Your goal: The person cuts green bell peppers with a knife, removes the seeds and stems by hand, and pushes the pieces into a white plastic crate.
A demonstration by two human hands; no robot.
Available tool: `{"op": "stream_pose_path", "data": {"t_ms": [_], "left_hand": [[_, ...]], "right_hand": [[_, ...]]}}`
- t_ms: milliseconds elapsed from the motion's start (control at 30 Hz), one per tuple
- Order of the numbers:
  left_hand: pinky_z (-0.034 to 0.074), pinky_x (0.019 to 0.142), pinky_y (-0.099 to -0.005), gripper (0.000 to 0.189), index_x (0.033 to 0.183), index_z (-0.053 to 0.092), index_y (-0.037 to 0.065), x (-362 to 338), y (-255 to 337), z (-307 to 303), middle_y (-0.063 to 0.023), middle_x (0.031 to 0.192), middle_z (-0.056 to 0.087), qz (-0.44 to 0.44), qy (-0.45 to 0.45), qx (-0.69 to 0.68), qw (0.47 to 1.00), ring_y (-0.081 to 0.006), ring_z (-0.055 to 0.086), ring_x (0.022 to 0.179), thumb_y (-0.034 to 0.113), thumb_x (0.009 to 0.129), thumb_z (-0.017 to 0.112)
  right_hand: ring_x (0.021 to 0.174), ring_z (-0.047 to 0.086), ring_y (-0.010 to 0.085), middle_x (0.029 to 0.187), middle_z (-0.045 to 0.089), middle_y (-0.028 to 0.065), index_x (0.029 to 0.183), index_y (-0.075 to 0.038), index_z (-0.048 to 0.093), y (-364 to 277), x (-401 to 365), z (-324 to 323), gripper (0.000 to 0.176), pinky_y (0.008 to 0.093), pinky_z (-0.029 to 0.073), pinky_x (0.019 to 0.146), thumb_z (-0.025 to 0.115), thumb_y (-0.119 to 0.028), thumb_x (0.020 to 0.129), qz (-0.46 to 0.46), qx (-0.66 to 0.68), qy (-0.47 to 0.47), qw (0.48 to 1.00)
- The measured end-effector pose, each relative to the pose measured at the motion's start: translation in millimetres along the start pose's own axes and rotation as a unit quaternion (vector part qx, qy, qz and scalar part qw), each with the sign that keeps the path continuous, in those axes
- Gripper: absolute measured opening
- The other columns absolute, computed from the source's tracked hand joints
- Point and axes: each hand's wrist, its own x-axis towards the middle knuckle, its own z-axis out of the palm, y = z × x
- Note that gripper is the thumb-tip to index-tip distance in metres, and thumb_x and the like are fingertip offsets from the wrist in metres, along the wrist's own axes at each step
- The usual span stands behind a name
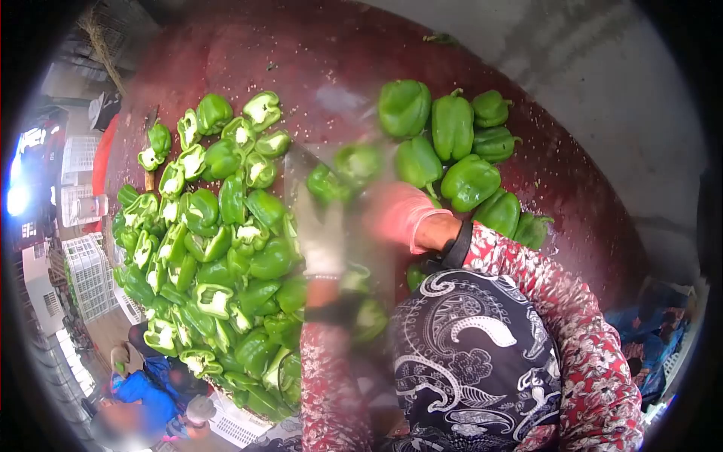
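Smeared by motion, my left hand [321, 245] in a pale glove reaches up beside the pile of cut peppers. Just beyond its fingertips lies a piece of green bell pepper [327, 185]. A grey, blade-like shape [300, 162] shows near it; I cannot make out whether a hand holds it. My right hand [399, 215], in a pink glove, is blurred too and sits right of centre. Another blurred bell pepper [358, 161] is between and above the hands. The fingers of both hands are too smeared to show any grip.
Cut peppers [215, 300] heap on the left of the dark red table [316, 60]. Several whole peppers [453, 126] stand on the right. Pale seeds dot the tabletop. White crates [90, 275] and people in blue clothing [147, 388] are at the lower left.
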Motion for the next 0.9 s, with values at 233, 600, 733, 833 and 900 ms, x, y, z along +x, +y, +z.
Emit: {"op": "stream_pose_path", "data": {"t_ms": [233, 600, 733, 833, 900], "left_hand": [[0.050, 0.082, -0.0274, 0.064, 0.139, 0.042, -0.005, 29, -12, -2, -0.0157, 0.130, 0.055, -0.067, 0.026, -0.067, 0.995, -0.0189, 0.060, 0.097, 0.003, 0.078, 0.061], [0.041, 0.102, -0.0426, 0.042, 0.124, 0.057, -0.002, 32, 102, 36, -0.0221, 0.128, 0.055, 0.134, 0.097, 0.247, 0.955, -0.0366, 0.052, 0.119, 0.008, 0.083, 0.059], [0.035, 0.109, -0.0429, 0.068, 0.142, 0.042, 0.011, 82, 100, 111, -0.0222, 0.143, 0.042, 0.222, -0.007, 0.205, 0.953, -0.0385, 0.043, 0.129, 0.019, 0.078, 0.064], [0.042, 0.102, -0.0394, 0.064, 0.137, 0.047, 0.010, 121, 95, 132, -0.0229, 0.135, 0.050, 0.187, -0.146, 0.228, 0.944, -0.0357, 0.054, 0.119, 0.019, 0.077, 0.066], [0.044, 0.098, -0.0385, 0.060, 0.132, 0.050, 0.009, 128, 99, 128, -0.0224, 0.128, 0.055, 0.086, -0.200, 0.155, 0.964, -0.0337, 0.057, 0.113, 0.018, 0.075, 0.067]], "right_hand": [[0.073, 0.067, 0.0286, 0.080, 0.068, 0.0111, 0.093, -0.005, 0.069, -7, -22, -16, 0.017, 0.0364, 0.054, 0.066, 0.056, -0.010, 0.084, 0.111, 0.061, -0.090, 0.988], [0.052, 0.043, 0.0026, 0.056, 0.045, -0.0057, 0.116, -0.002, 0.057, 35, -120, -72, 0.037, 0.0226, 0.034, 0.046, 0.064, -0.009, 0.080, 0.020, 0.131, 0.422, 0.897], [0.053, 0.040, 0.0027, 0.058, 0.044, -0.0071, 0.115, -0.002, 0.057, 34, -131, -68, 0.035, 0.0226, 0.033, 0.047, 0.063, -0.008, 0.080, 0.206, 0.396, 0.356, 0.821], [0.055, 0.039, 0.0021, 0.061, 0.045, -0.0082, 0.114, -0.001, 0.057, 32, -139, -61, 0.035, 0.0223, 0.033, 0.049, 0.063, -0.007, 0.081, 0.225, 0.426, 0.360, 0.799], [0.057, 0.040, 0.0018, 0.063, 0.046, -0.0084, 0.113, -0.001, 0.057, 17, -146, -72, 0.033, 0.0217, 0.034, 0.050, 0.063, -0.007, 0.082, 0.311, 0.485, 0.329, 0.748]]}}
